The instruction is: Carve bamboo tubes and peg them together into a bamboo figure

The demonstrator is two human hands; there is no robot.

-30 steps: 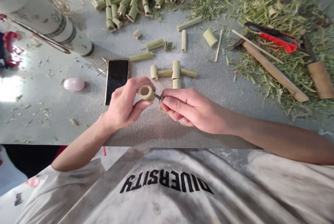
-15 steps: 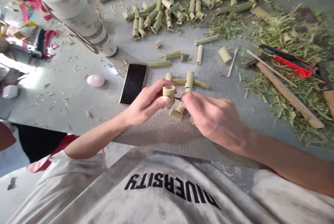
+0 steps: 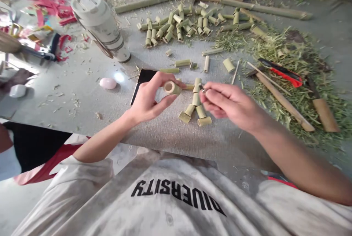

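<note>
My left hand (image 3: 154, 96) holds a short hollow bamboo piece (image 3: 172, 88) between thumb and fingers, its open end tilted up toward me. Opposite it, my right hand (image 3: 224, 102) pinches a small dark metal tool (image 3: 202, 90); most of it is hidden in the fingers, so its kind is unclear. The tool stands apart from the bamboo. Below and between the hands, several bamboo segments (image 3: 196, 99) lie joined end to end in a figure-like shape, with two leg-like branches. A black phone (image 3: 141, 84) lies partly under my left hand.
A pale tumbler (image 3: 103, 27) stands at the back left, near a pink oval object (image 3: 107, 83). Cut bamboo pieces (image 3: 170, 23) pile at the back. On the right, a red-and-black utility knife (image 3: 286, 74) and a wooden handle (image 3: 286, 102) lie on green shavings (image 3: 310, 82).
My right hand has drawn the tool away from the bamboo piece. The left hand has tipped that piece so its opening faces me more. The view has shifted, showing more of the table's back.
</note>
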